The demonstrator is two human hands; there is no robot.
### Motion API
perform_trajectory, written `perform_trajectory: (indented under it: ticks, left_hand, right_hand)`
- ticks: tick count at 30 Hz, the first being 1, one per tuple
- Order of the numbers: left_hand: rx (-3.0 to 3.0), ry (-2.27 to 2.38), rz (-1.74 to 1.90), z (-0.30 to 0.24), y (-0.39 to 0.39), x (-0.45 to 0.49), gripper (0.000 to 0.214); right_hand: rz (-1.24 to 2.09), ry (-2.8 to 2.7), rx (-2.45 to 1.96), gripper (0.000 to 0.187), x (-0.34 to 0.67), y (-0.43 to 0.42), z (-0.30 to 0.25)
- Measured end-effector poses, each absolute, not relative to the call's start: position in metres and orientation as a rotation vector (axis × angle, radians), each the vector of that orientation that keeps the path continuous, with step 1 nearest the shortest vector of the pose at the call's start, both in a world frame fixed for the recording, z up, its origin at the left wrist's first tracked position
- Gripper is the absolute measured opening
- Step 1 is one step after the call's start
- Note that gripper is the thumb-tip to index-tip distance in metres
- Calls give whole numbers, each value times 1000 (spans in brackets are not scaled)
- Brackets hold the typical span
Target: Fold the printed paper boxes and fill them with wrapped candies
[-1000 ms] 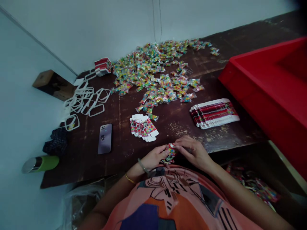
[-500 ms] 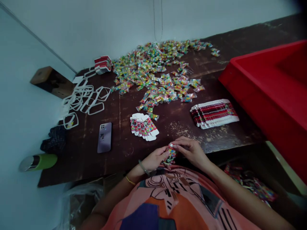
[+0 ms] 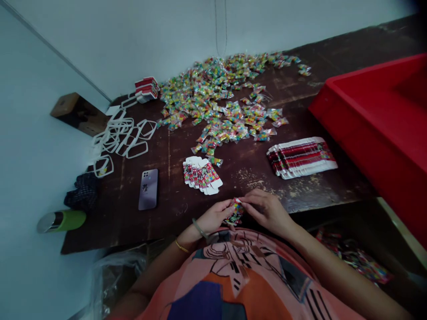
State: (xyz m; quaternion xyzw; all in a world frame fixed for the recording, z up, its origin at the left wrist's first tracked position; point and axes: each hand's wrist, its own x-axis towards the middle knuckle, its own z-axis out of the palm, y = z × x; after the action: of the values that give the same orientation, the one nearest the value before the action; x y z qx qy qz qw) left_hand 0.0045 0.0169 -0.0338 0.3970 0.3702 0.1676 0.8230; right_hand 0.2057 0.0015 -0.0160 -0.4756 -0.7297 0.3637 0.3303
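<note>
Close to my body, at the table's front edge, my left hand (image 3: pixel 215 217) grips a small printed candy box (image 3: pixel 237 212) with a colourful dotted pattern. The fingers of my right hand (image 3: pixel 267 209) pinch the box's white upper end. Just beyond my hands lies a fanned pile of flat printed cartons (image 3: pixel 202 175) with white flaps. To the right, a long row of red and white cartons (image 3: pixel 302 158) lies packed side by side. Farther back spreads a large heap of small wrapped candies (image 3: pixel 213 98) in clear bags.
A big red tray (image 3: pixel 367 115) takes up the right side. On the left are a purple phone (image 3: pixel 148 189), white bands (image 3: pixel 123 133), a wooden block (image 3: pixel 78 113), a dark cloth (image 3: pixel 82 192) and a green bottle (image 3: pixel 63 221). Colourful packets (image 3: pixel 356 258) lie below the table's edge.
The camera view has shifted slightly, moving the table's things a little to the right. Both hands stay on the box, with the right fingers still at its top end.
</note>
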Motion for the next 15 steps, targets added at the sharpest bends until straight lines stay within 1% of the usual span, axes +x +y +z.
perform_trajectory:
  ticks: [3, 7, 10, 11, 14, 15]
  left_hand:
    - [740, 814, 376, -32, 12, 10, 51]
    - [633, 803, 397, -30, 10, 14, 53]
    - [602, 784, 462, -33, 11, 13, 52]
    - [602, 791, 480, -35, 10, 13, 52]
    - [615, 822, 468, -38, 7, 19, 57]
    - [625, 821, 443, -37, 6, 23, 59]
  right_hand:
    - [898, -1913, -1249, 23, 204, -1, -17]
    - [920, -1762, -1298, 19, 208, -1, -21]
    - [904, -1614, -1331, 27, 207, -4, -27]
    - [914, -1581, -1332, 25, 205, -5, -30]
    - [1033, -1442, -1325, 14, 196, -7, -38]
    - [1098, -1383, -1327, 14, 196, -7, -38]
